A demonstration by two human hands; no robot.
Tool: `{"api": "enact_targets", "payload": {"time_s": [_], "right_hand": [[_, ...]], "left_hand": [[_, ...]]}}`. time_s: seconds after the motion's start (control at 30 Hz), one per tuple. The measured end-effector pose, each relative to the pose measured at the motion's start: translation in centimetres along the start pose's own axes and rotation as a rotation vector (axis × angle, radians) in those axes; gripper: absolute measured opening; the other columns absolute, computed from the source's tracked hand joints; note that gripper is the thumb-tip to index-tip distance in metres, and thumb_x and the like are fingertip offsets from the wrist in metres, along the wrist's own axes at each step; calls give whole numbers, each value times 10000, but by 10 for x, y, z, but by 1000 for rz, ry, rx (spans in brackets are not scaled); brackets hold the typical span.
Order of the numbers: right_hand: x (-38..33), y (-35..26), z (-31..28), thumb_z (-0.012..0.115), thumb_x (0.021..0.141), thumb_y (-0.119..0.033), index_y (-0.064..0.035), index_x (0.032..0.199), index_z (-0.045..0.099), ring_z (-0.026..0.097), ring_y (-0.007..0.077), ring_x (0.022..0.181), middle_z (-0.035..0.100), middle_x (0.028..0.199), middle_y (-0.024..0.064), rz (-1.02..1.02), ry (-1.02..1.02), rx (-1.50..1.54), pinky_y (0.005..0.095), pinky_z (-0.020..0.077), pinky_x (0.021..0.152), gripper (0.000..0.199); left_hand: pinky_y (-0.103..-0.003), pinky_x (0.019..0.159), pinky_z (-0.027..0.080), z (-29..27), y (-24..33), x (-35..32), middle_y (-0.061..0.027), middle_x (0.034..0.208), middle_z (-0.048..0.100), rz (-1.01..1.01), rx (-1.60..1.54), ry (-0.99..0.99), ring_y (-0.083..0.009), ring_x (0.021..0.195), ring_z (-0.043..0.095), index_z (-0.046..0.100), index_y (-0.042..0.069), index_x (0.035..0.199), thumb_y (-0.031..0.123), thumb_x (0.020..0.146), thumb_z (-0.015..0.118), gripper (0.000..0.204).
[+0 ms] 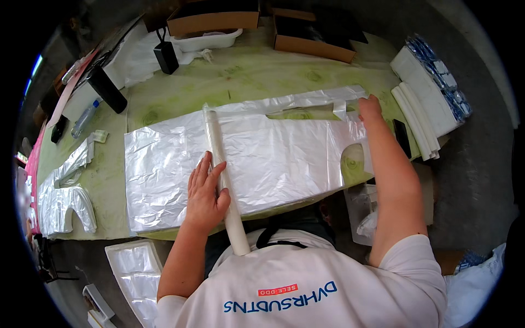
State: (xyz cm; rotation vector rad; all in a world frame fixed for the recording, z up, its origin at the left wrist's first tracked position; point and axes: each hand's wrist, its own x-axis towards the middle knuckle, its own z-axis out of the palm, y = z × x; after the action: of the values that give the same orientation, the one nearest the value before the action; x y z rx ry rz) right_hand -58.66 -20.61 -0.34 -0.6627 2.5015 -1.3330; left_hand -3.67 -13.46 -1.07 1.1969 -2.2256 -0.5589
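A thin, shiny translucent plastic apron (pixel 284 158) with cut-outs at its right end lies spread across the table. A long whitish tube or roll (pixel 217 142) crosses it, its near end reaching my shirt. My left hand (pixel 206 191) rests open against the roll, fingers spread, fingertips over the plastic and thumb at the roll's side. At the apron's far right corner my right hand (pixel 371 108) is closed on the plastic edge, its fingertips partly hidden. A narrow strip of the plastic stands up beside it.
Folded plastic pieces (pixel 65 202) lie at the left. Far back are a black speaker-like box (pixel 165 56), a white tub (pixel 213 39) and a cardboard box (pixel 311 41). A phone (pixel 402 138), white rolls (pixel 414 120) and a white box (pixel 424 87) with blue packets sit right.
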Motion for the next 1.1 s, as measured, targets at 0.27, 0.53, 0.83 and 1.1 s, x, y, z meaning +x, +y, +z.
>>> {"api": "enact_targets", "payload": {"time_s": [0.27, 0.53, 0.83, 1.1], "right_hand": [[-180, -2, 31, 757, 834, -293, -234, 1290, 667, 350, 420, 1433, 426, 1516, 220, -912, -215, -283, 527, 296, 1176, 469], [-226, -49, 87, 689, 868, -319, -119, 1422, 549, 321, 368, 1472, 450, 1542, 120, -698, -526, -554, 683, 206, 1157, 605], [-383, -68, 74, 718, 770, -71, -70, 1362, 583, 479, 383, 1342, 544, 1408, 125, -1313, -937, 123, 588, 315, 1151, 607], [-395, -48, 80, 706, 749, -11, -53, 1165, 650, 556, 378, 1163, 598, 1196, 156, -1246, -1031, 187, 488, 462, 1010, 422]], "left_hand": [[-528, 1222, 219, -5, 4, -1, -199, 1619, 328, -21, 0, -12, -372, 1466, 363, 549, 120, 1405, 167, 814, 579, 593], [-518, 1222, 225, -2, -1, 0, -194, 1615, 339, -33, -44, -4, -355, 1459, 379, 576, 128, 1393, 168, 810, 583, 585], [-430, 1125, 376, -8, -12, 2, -219, 1365, 554, 206, -571, 417, -373, 1326, 493, 637, 43, 1123, -42, 775, 529, 374], [-583, 1172, 277, -38, 2, 26, -115, 1383, 607, 336, -107, -330, -402, 1431, 409, 659, 83, 1284, 405, 937, 564, 483]]}}
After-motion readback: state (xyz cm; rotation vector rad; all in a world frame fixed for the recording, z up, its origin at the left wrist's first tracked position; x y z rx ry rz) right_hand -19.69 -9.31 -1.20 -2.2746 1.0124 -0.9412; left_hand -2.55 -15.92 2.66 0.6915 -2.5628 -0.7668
